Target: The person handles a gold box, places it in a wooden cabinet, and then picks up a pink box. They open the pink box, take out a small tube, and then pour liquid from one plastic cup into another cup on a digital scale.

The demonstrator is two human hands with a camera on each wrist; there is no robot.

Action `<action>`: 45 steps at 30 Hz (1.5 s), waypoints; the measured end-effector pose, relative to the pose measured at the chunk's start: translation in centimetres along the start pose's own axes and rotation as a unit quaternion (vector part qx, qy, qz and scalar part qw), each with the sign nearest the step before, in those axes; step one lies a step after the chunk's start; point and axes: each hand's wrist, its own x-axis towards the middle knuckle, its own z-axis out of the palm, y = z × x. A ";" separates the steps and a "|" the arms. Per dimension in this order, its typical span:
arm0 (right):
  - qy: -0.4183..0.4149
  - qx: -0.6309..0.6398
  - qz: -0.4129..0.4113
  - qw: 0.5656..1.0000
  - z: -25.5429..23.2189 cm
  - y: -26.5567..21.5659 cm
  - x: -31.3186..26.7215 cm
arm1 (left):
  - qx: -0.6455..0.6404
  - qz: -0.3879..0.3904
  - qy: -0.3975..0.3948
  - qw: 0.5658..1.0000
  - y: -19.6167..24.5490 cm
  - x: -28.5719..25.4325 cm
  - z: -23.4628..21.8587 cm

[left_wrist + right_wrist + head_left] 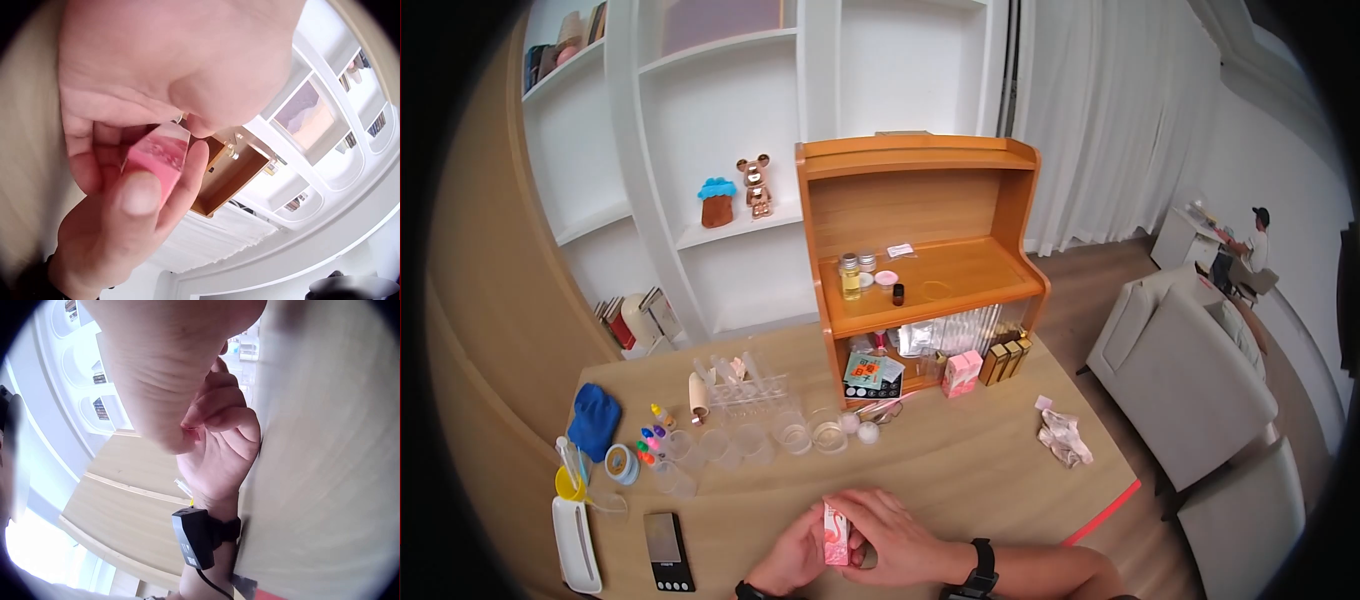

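Both hands hold a small pink and white box [836, 534] over the table's near edge in the head view. The left hand [796, 552] grips its left side with curled fingers. Across its top and right side lie the fingers and thumb of the right hand [900, 538]. In the left wrist view the pink box [164, 150] is pinched between fingers and thumb, and part of it is hidden behind the hands. The right wrist view shows only a sliver of pink between the hands.
A wooden shelf unit [920, 150] stands at the back, with pink boxes [962, 374] and gold boxes [1004, 362] by its base. Clear cups [754, 442], a test tube rack [750, 396], a black scale [668, 552] and a white tray [576, 546] are left; crumpled wrapping [1064, 440] lies right.
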 end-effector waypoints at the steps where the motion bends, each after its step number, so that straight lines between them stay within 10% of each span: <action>1: 0.006 0.028 0.011 1.000 0.0 0.0 0.0 | 0.003 0.002 0.018 1.000 0.4 -0.2 0.6; 15: 0.032 0.027 -0.019 0.999 -0.5 -1.2 0.3 | -0.025 -0.025 0.050 0.998 0.1 -0.1 0.7; 26: 0.015 0.018 -0.030 0.999 -0.2 -1.2 0.2 | 0.163 0.033 0.225 0.960 -0.5 0.0 2.5; 45: 0.023 0.023 -0.019 0.999 0.0 -1.1 0.1 | 0.087 0.038 0.166 0.982 -0.4 -0.1 1.3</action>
